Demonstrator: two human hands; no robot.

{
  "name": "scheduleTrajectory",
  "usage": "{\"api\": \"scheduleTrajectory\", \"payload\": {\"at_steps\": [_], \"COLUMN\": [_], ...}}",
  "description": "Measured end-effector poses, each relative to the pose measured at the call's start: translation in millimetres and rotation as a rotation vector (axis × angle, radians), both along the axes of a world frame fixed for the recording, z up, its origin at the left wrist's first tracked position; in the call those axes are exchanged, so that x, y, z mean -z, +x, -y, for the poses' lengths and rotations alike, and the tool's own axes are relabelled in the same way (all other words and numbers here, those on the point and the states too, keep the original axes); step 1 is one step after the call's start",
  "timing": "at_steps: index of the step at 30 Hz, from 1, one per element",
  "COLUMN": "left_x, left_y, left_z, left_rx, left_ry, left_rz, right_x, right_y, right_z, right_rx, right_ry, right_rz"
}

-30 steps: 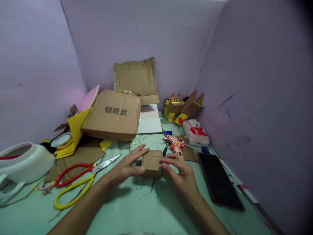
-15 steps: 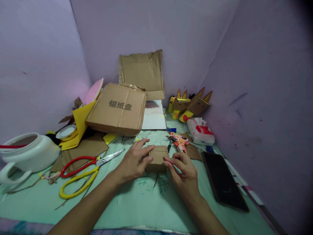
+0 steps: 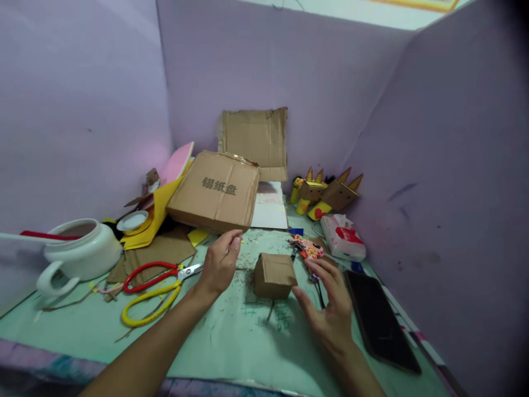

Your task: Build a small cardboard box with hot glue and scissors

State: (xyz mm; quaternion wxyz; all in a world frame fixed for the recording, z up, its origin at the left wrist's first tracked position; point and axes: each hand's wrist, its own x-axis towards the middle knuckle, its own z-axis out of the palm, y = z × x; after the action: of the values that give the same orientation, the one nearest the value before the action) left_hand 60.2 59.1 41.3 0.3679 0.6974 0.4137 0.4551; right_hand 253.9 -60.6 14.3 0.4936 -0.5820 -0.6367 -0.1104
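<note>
Holding the left hand (image 3: 223, 262) above the counter (image 3: 231, 347), curling its fingers nearly closed with the thumb tip close against them, and giving no clear view of anything in the grip. Opening the right hand (image 3: 333, 309) in a loose cup, gripping nothing, holding the thumb well apart from the forefinger and right by the near right corner of the small cardboard box (image 3: 275, 275), with contact there hard to tell. Standing that box upright on the counter between the hands, nearer to the right one. Showing the scissors (image 3: 181, 274) lying open-handled to the left, with their blade ends hidden behind the left hand, and the white pot (image 3: 88, 253) farther left. Propping the large flat box (image 3: 215, 190) at a tilt beyond the hands, beside the yellow sheet (image 3: 159, 220). Leaning the torn cardboard panel (image 3: 254, 138) upright near the back wall, above the white board (image 3: 270, 212). Having the patterned scrap (image 3: 308, 248) just beyond the right hand, the dark phone (image 3: 382, 322) flat to its right, and the tissue pack (image 3: 343, 237) farther back, in front of the eared cardboard figures (image 3: 339, 196).
</note>
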Motion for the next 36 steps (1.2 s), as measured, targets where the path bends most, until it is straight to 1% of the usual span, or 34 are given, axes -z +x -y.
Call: {"api": "scheduleTrajectory", "payload": {"at_steps": [2,4,5,8,10,11,12,13,16,17,18,20,22,23,24,26,28,30,33,36], "left_x": [2.1,3.9,4.6,5.3,5.2,4.9,4.6,4.1,1.0,-0.5,-2.2,-5.9,-8.9,-9.7,-10.0,-8.5,-4.5,0.7,6.4,5.8], "left_y": [0.1,0.1,0.0,-0.7,-1.5,-1.9,-2.3,-2.8,-5.0,-5.8,-6.6,-7.5,-7.0,-6.3,-5.5,-3.8,-3.2,-4.0,-6.2,-7.1], "left_z": [-2.0,-3.4,-3.7,-2.9,-1.8,-1.4,-1.1,-0.9,-1.4,-1.5,-1.6,-1.1,0.2,1.0,1.5,1.3,-1.6,-6.5,-13.3,-14.8], "left_rx": [-0.034,-0.049,-0.053,-0.052,-0.05,-0.051,-0.053,-0.056,-0.052,-0.021,0.041,0.239,0.434,0.486,0.507,0.504,0.515,0.558,0.626,0.66], "left_ry": [0.048,0.08,0.088,0.108,0.119,0.121,0.12,0.117,0.106,0.097,0.083,0.053,0.04,0.037,0.03,-0.008,-0.086,-0.193,-0.302,-0.288], "left_rz": [-0.01,-0.003,0.005,0.017,0.022,0.027,0.033,0.042,0.073,0.068,0.042,-0.07,-0.214,-0.269,-0.306,-0.334,-0.303,-0.233,-0.166,-0.186], "right_x": [-17.6,-36.0,-44.0,-58.9,-61.4,-60.8,-59.0,-55.8,-36.6,-27.3,-17.3,1.7,14.5,17.7,19.1,18.3,16.2,15.1,15.1,16.5], "right_y": [-1.8,-8.3,-13.0,-27.0,-30.7,-29.7,-27.1,-23.1,-9.3,-6.0,-3.9,-3.0,-4.5,-5.5,-6.4,-8.5,-11.8,-17.8,-31.0,-41.5], "right_z": [-8.7,-22.3,-30.3,-53.7,-63.8,-66.3,-66.9,-65.8,-55.8,-51.5,-47.5,-41.2,-38.4,-38.2,-38.7,-41.3,-44.8,-48.0,-51.7,-55.1], "right_rx": [-0.125,-0.249,-0.287,-0.293,-0.288,-0.297,-0.314,-0.338,-0.418,-0.445,-0.467,-0.477,-0.45,-0.444,-0.448,-0.478,-0.493,-0.479,-0.407,-0.289], "right_ry": [-0.158,-0.365,-0.468,-0.723,-0.813,-0.811,-0.777,-0.718,-0.498,-0.462,-0.451,-0.499,-0.531,-0.538,-0.543,-0.543,-0.513,-0.477,-0.491,-0.5], "right_rz": [0.176,0.343,0.411,0.547,0.555,0.506,0.408,0.265,-0.317,-0.493,-0.636,-0.8,-0.847,-0.842,-0.832,-0.833,-0.888,-0.94,-0.918,-0.897]}}
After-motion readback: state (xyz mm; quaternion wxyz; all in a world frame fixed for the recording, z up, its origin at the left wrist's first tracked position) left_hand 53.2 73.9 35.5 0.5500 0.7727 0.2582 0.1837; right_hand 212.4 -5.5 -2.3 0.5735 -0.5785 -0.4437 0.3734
